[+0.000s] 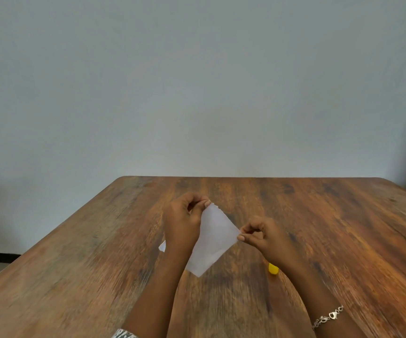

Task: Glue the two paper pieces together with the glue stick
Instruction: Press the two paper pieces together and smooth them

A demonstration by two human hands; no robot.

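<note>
1. Bracelet (329,317) circles the right wrist.
2. Left hand (185,220) pinches the white paper (215,242) by its far corner.
3. Right hand (261,236) pinches its right corner, so the sheet is stretched between both sets of fingertips.
4. Yellow glue stick (273,268) lies nearer than the right fingers, on the table (343,228).

glue stick (273,268): partly behind right forearm (302,272) | paper corner (162,246): rest behind left wrist (175,250)

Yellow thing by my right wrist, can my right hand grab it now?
Probably not yet: the right hand pinches a corner of the white paper, which the left hand also holds. The yellow thing lies uncovered beside that forearm, so after letting go, likely yes.
</note>
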